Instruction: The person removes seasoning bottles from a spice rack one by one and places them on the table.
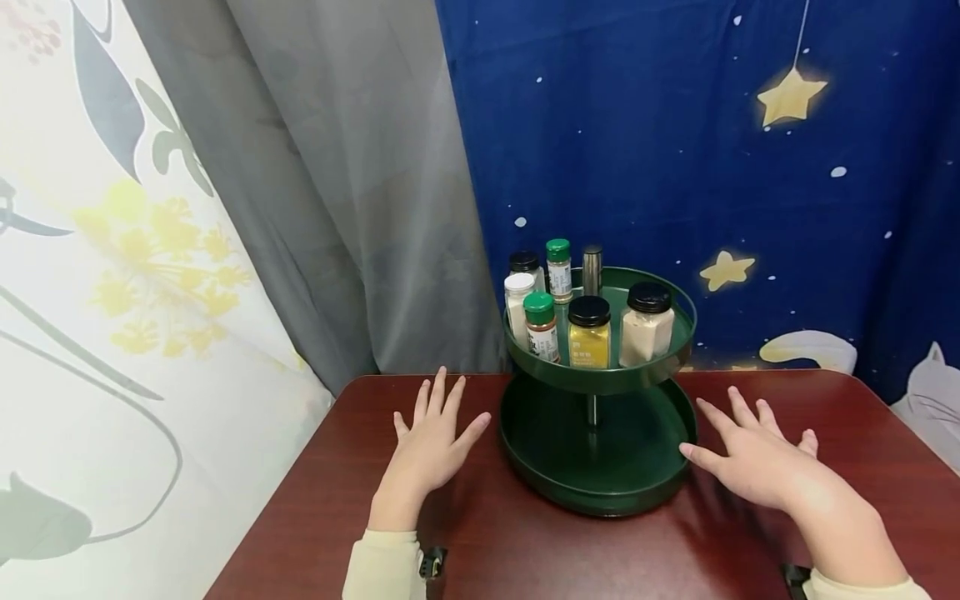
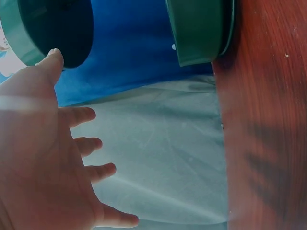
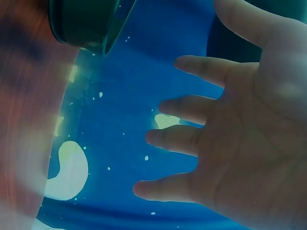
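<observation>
A dark green two-tier round rack (image 1: 600,492) stands on the table. Its upper tray holds several spice jars: a yellow-filled jar with a black lid (image 1: 589,340), a larger pale one (image 1: 647,329), a green-capped shaker (image 1: 542,329), a second green-capped shaker (image 1: 558,271), a white-capped jar (image 1: 518,304) and a slim metallic cylinder (image 1: 592,271). The lower tray shows only its bare green floor. To the rack's left, my left hand (image 1: 429,446) is held with fingers spread and nothing in it. My right hand (image 1: 765,462) spreads its fingers likewise on the right side, fingertips near the lower tray's rim.
The reddish-brown table (image 1: 480,550) extends to both sides of the rack. Behind it hang a grey curtain (image 1: 360,208) and a blue one (image 1: 637,125) with stars. A pale floral cloth (image 1: 112,333) hangs at the left.
</observation>
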The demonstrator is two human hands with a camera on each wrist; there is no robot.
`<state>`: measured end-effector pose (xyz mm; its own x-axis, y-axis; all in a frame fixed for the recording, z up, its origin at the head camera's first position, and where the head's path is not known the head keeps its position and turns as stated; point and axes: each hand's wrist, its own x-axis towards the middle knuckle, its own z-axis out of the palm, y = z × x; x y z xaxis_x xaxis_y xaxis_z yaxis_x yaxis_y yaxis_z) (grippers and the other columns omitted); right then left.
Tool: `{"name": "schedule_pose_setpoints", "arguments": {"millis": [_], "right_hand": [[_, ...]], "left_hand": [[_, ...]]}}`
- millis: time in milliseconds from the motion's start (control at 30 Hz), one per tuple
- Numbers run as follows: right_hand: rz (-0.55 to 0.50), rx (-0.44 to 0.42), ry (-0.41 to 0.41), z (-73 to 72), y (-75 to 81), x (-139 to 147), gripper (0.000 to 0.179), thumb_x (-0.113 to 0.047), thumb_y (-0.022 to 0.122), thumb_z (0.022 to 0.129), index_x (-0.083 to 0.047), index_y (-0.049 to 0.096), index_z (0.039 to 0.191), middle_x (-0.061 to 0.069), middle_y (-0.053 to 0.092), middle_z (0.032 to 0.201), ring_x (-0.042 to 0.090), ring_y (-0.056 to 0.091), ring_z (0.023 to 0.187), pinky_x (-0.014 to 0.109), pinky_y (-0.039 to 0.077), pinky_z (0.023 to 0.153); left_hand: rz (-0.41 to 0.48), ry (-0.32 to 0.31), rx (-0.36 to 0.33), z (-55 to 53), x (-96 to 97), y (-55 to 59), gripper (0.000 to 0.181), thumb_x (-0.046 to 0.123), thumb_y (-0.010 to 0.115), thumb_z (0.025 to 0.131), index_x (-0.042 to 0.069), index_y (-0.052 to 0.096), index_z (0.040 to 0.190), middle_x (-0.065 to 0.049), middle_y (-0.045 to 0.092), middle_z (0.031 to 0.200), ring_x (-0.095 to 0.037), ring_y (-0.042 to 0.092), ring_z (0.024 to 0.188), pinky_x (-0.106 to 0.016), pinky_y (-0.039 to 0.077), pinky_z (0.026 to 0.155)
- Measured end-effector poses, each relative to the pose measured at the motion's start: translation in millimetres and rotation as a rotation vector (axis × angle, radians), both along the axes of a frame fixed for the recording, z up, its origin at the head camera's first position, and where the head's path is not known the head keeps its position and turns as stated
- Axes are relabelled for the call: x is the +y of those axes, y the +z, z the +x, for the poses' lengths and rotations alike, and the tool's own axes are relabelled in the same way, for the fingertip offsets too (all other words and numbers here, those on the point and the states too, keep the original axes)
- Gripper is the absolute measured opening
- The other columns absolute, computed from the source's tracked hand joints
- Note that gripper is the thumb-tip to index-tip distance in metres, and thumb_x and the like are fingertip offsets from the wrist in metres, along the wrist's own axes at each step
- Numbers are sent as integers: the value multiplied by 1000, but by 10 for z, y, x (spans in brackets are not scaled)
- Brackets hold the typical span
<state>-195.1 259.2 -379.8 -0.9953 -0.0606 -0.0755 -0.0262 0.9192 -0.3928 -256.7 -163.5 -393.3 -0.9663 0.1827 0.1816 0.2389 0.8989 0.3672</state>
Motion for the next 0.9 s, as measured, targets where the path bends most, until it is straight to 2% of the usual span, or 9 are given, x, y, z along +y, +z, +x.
{"name": "schedule_pose_setpoints", "arguments": {"millis": [267, 900], "right_hand": [[-2, -12, 19, -15, -19, -33, 94, -68, 59, 99, -7, 32, 165, 44, 7, 167, 74, 5, 148, 98, 4, 98], [11, -6, 17, 23, 55, -31, 96, -71, 56, 100, -8, 28, 167, 43, 5, 168, 73, 5, 149, 98, 2, 98]], "left_hand": [[-9, 20, 4, 34, -50, 36, 84, 71, 45, 104, 25, 25, 171, -4, 6, 182, -39, 5, 169, -88, 6, 119], [-20, 5, 1, 58, -12, 43, 82, 71, 45, 105, 26, 27, 171, -4, 8, 182, -40, 6, 168, -88, 7, 119]]}}
